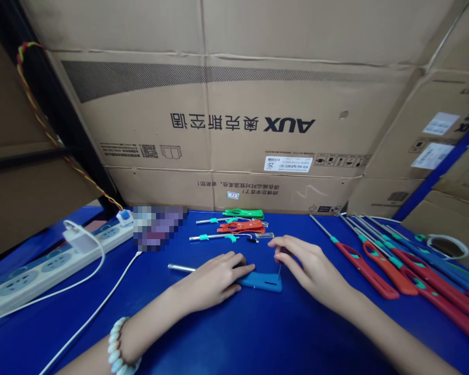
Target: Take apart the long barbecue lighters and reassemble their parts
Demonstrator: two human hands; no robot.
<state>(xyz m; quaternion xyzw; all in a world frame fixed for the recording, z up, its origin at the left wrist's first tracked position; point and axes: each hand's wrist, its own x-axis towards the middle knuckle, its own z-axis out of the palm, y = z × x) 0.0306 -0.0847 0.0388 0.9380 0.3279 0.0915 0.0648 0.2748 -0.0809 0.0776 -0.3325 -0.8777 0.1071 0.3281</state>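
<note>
A blue lighter with a metal tube lies on the blue table. My left hand rests over its middle, fingers wrapped on it, hiding that part. At the handle's right end, my right hand pinches something thin and small that points down at the handle; what it is cannot be made out. Behind the hands lie an orange lighter body and a green lighter body, each beside a metal tube with teal pieces.
Several finished-looking red lighters and blue ones lie at the right, near a tape roll. A white power strip with cables is at the left. Cardboard stands behind the table.
</note>
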